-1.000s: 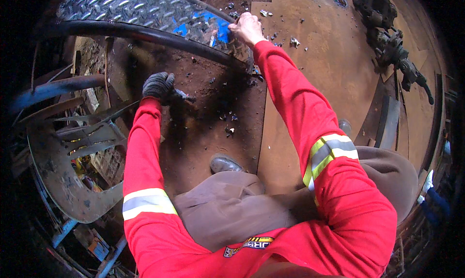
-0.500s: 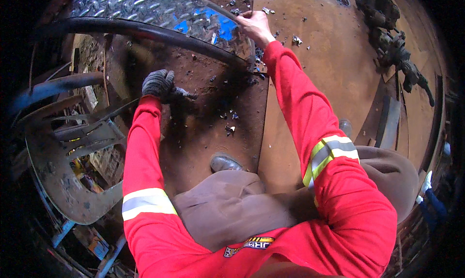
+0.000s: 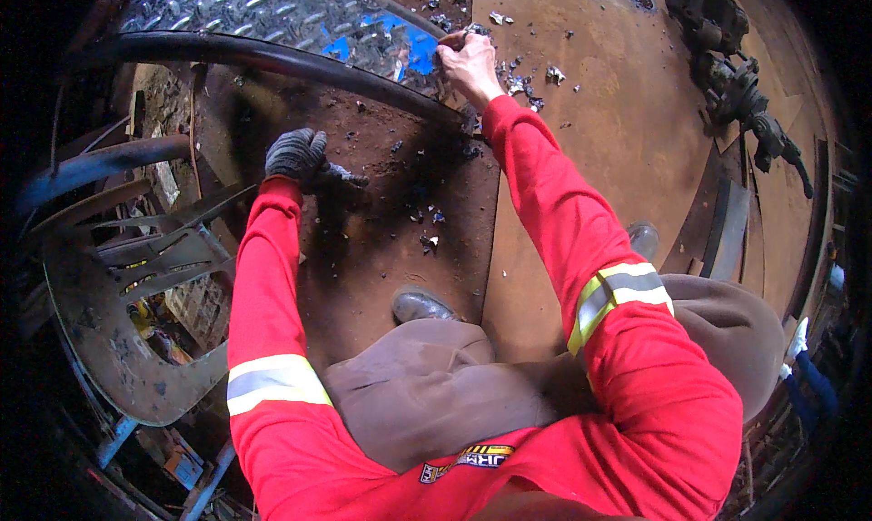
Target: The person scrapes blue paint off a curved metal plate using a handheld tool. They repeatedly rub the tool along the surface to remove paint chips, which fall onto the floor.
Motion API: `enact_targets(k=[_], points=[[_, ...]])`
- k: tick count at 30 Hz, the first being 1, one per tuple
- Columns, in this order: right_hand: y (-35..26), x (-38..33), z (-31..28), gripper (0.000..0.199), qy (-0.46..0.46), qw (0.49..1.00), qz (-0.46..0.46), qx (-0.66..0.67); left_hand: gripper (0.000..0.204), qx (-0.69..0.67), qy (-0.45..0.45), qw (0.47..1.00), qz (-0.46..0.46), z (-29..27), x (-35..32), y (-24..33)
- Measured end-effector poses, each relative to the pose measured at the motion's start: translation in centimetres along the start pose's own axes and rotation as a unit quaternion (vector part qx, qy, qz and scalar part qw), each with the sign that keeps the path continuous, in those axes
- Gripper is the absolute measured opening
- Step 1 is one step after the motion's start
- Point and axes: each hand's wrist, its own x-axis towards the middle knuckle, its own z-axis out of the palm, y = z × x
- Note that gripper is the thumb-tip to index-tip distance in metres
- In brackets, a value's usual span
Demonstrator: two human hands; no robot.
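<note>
A metal tread plate (image 3: pixel 263 12) with a raised pattern and a dark rounded rim spans the upper left. Patches of blue paint (image 3: pixel 421 50) show near its right-hand corner. My bare right hand (image 3: pixel 470 65) is at that corner, fingers bent and pinched together against the edge; what lies between them is too small to make out. My left hand (image 3: pixel 297 155), in a grey knitted glove, is closed in a fist below the plate, apart from it. A grey, cloth-like piece (image 3: pixel 347 175) sticks out beside the fist; I cannot tell what it is.
Pale and dark flakes (image 3: pixel 518 87) lie scattered on the brown floor sheets (image 3: pixel 618 94). A worn plastic chair (image 3: pixel 150 385) and blue metal tubing (image 3: pixel 100 168) crowd the left. Greasy machine parts (image 3: pixel 740 94) stand at the upper right. My boot (image 3: pixel 422 306) is below the left hand.
My right hand has shifted slightly left and down along the plate's corner, its fingers more curled. More flakes show beside its wrist. The left hand has barely moved.
</note>
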Motion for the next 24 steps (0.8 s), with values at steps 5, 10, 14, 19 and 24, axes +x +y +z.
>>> enact_targets(k=[5, 10, 14, 19, 24], points=[[0.2, -0.3, 1.2, 0.02, 0.059, 0.996, 0.053, 0.049, 0.043, -0.001, -0.006, 1.0, 0.009, 0.4, 0.4, 0.0], [-0.7, -1.7, 2.4, 0.02, 0.117, 0.988, 0.065, 0.074, 0.043, -0.01, -0.013, 1.0, 0.022, 1.0, 0.5, -0.3], [-0.6, -1.9, 3.0, 0.022, 0.155, 0.983, 0.058, 0.083, 0.042, -0.008, 0.024, 0.999, 0.03, 1.1, 0.5, -0.4], [-0.2, -1.7, 3.4, 0.017, 0.164, 0.983, 0.034, 0.081, 0.043, 0.011, -0.009, 1.0, 0.014, 1.1, 0.8, -0.5], [-0.1, -1.7, 3.7, 0.018, 0.179, 0.98, 0.037, 0.082, 0.044, -0.007, -0.004, 1.0, 0.015, 0.7, 0.5, 0.2]])
